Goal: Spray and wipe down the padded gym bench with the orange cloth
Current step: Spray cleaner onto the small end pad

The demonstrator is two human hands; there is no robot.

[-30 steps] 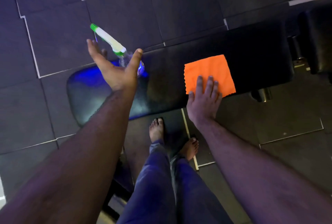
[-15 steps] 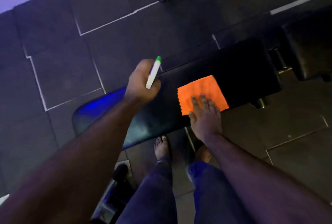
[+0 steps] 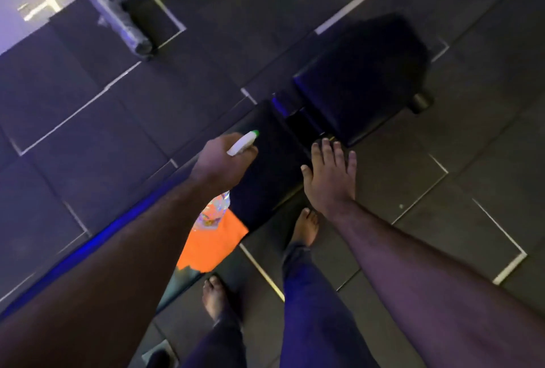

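**Spray bottle raised, cloth let go**

A second earlier the left hand (image 3: 224,161) had been open beside the spray bottle (image 3: 216,211) and the right hand (image 3: 330,176) had lain flat on the orange cloth (image 3: 212,242). Now the left hand was closed around the bottle's neck, its white and green nozzle poking out past the knuckles and the clear body hanging below the wrist. The right hand had come off the cloth; it was spread wide, fingers straight, holding nothing, near the gap between the two dark pads of the bench (image 3: 265,161). Whether it touched the padding or hovered just over it could not be told.

The cloth lay on the long pad of the surface, close to its near edge and well behind both hands. That suggested the spraying step was about to begin, with wiping yet to come and the cloth within reach for it.

Much was hard to read. The left forearm covered part of the cloth and most of the long pad. The bench was nearly black in dim bluish light, so any wetness on it could not be seen. No spray mist was visible. The trigger finger was hidden behind the hand.
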